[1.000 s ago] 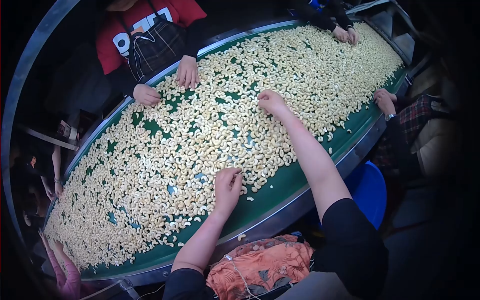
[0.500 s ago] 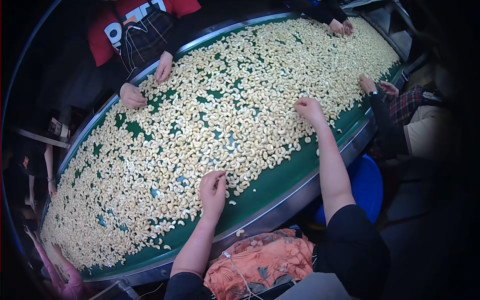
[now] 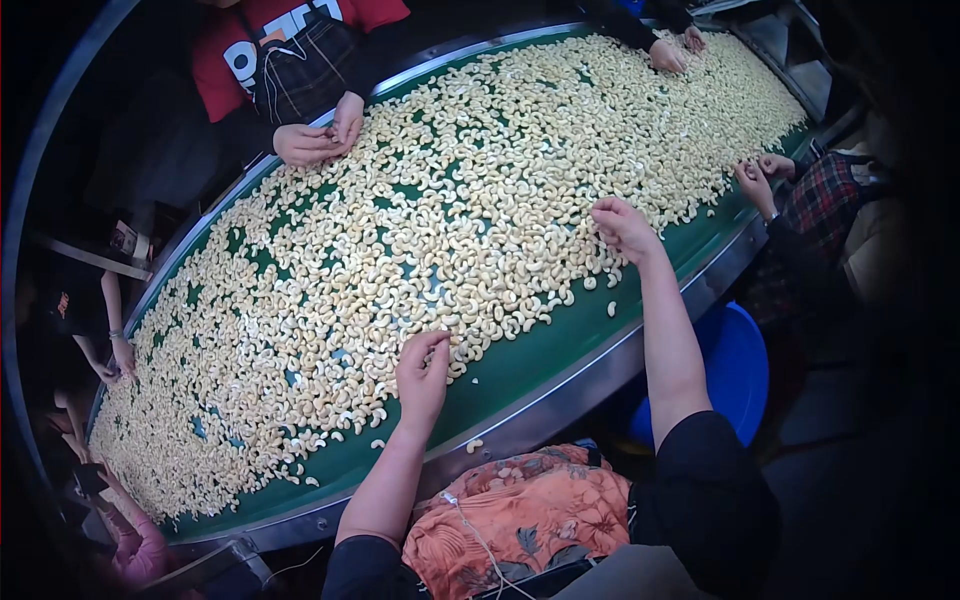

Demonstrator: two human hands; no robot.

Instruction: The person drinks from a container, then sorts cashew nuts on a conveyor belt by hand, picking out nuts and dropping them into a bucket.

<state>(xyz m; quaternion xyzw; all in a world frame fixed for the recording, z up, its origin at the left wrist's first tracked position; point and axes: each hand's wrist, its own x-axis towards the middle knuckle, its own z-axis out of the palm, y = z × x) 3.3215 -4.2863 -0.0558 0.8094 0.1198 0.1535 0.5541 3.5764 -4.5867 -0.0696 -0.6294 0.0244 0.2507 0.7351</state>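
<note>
Hundreds of pale cashews (image 3: 500, 240) spread right across the green-topped bench (image 3: 540, 370), thickly packed at both ends, green showing through gaps in the middle! The left hand (image 3: 422, 378) is at the near edge of the spread, thumb and fingers curled inward beside the nuts; can't tell whether they're closed on one. Over to the right hand (image 3: 627, 232), further out among the cashews, fingers bent and tips down over them, and again, no telling if a nut is pinched there.

Close by, one loose cashew (image 3: 475, 445) sits on the metal rim (image 3: 565, 393), and below it an orange floral apron (image 3: 525, 510) with a white cord (image 3: 470, 535) across it. A blue tub (image 3: 735, 380) stands under the bench's near side, right of the apron.

Across the way, a co-worker in a red shirt (image 3: 215, 70) brings both hands together over the far edge, and more co-workers' hands ring the bench!
</note>
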